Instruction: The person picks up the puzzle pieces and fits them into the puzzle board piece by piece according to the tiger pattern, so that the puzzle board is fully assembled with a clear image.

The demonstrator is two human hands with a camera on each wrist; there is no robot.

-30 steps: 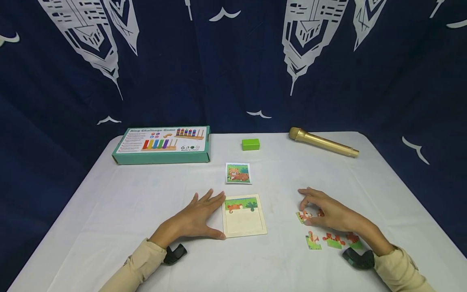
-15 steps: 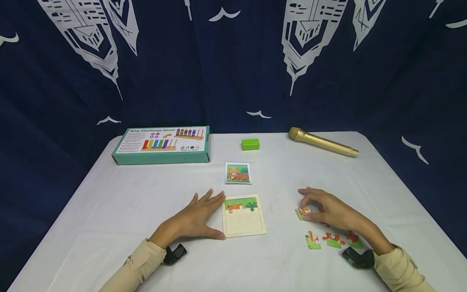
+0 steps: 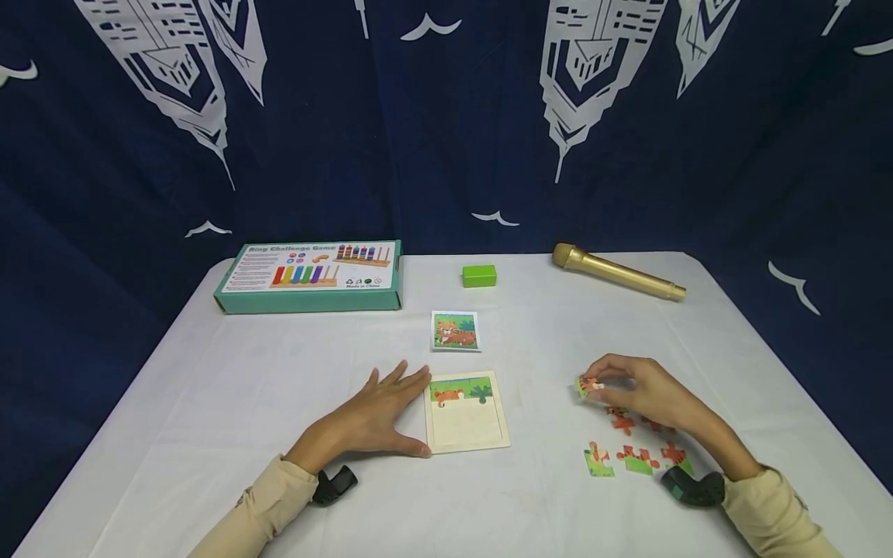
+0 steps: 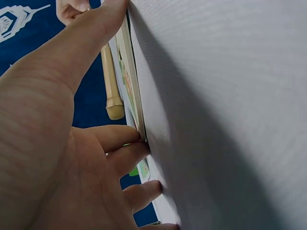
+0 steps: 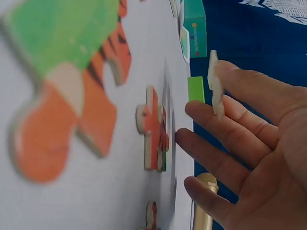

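My left hand rests on the table, fingers spread, its thumb and fingertips touching the left edge of a square wooden puzzle board. A strip of green and orange pieces fills the board's upper part. At the right, my right hand pinches a puzzle piece with an orange and green print between thumb and finger, lifted off the table. In the right wrist view the held piece appears edge-on. Below that hand lie several loose puzzle pieces, some partly hidden by the hand and wrist.
A tiger picture card lies beyond the board. Farther back are a green block, a teal game box at the left and a gold microphone at the right. A dark blue curtain hangs behind the table.
My right hand has picked the orange and green piece up off the table and moved slightly back and right, uncovering pieces below it. My left hand stays at the board.
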